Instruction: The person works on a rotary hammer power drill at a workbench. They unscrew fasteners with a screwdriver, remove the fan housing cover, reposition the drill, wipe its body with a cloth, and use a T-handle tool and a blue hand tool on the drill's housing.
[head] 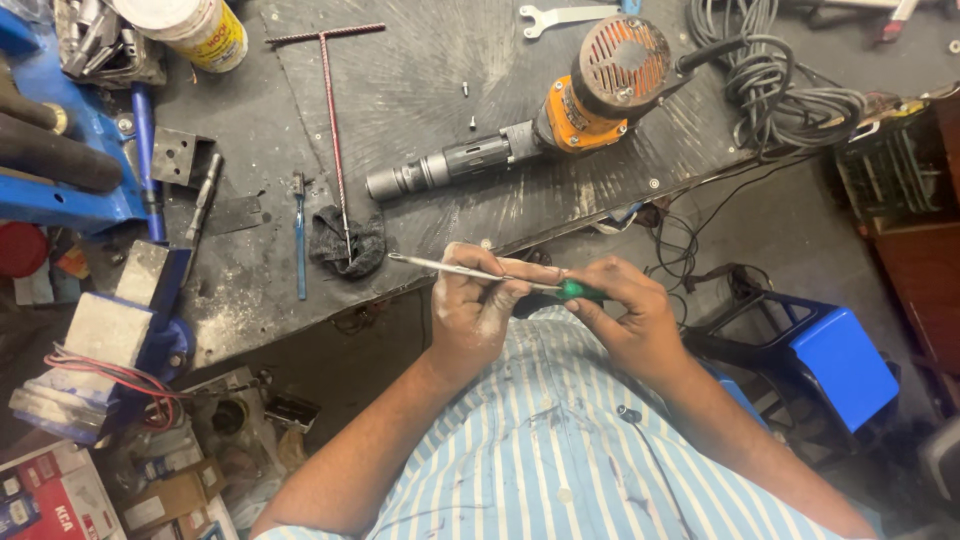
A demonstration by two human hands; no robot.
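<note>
- The person holds a screwdriver [480,273] with both hands, just above their striped shirt [540,440].
- The left hand [478,305] is curled shut around the thin metal shaft of the screwdriver.
- The right hand [625,310] is closed on the green handle end of the screwdriver.
- The screwdriver lies almost flat, and its metal tip pokes out past the left hand, over the near edge of the workbench [440,110].
- A big power drill [560,110] with an orange middle lies on the workbench, farther away than the screwdriver.
- A grey cable [780,80] sits in a messy pile just beside the back end of the power drill.
- Two small screws [468,105] lie on the workbench close to the nose of the power drill.
- A long T-shaped metal tool [335,130] lies to the side of the power drill's nose, and its lower end rests on a dark cloth [345,243].
- A thin blue tool [299,240] lies just beside the dark cloth.
- A blue vise [70,170] sits at the far side of the workbench, well apart from the power drill.
- A blue stool [830,360] stands on the floor near the right hand.
</note>
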